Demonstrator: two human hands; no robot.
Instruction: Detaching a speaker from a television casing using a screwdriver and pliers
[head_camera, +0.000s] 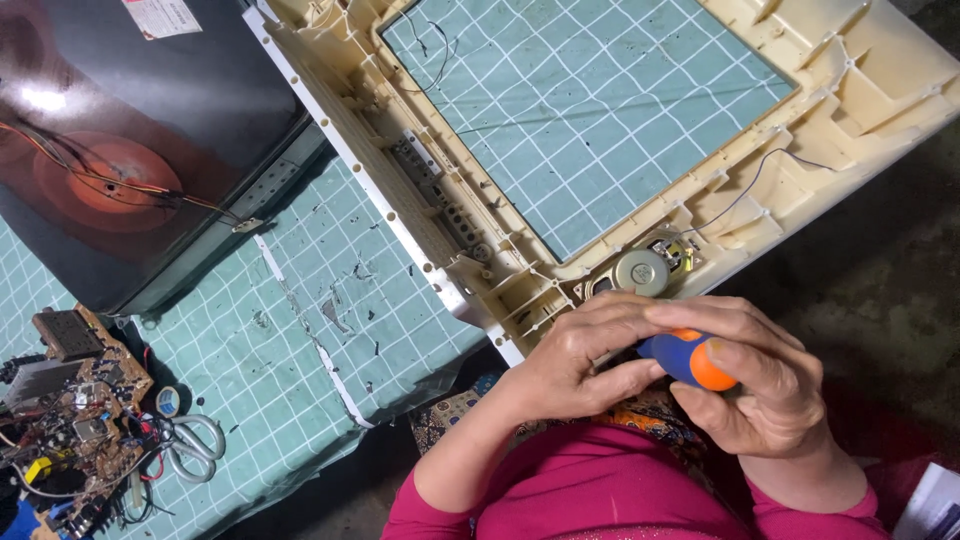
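Both hands (680, 365) seemingly hide the screwdriver (690, 360) tip near the speaker (641, 271).

You have one cream plastic television front frame (420, 190), one round metal speaker (641, 271), one blue-and-orange screwdriver handle (688, 360), one dark picture tube (130, 140), one brown circuit board (75, 415), one pair of grey-handled scissors (190, 447).

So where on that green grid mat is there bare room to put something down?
Two patches look free: the mat between the dark tube and the cream frame, though scuffed and crossed by a white strip, and the mat showing inside the frame's opening. The near-left corner is crowded with a circuit board and scissors. Both hands grip a screwdriver.
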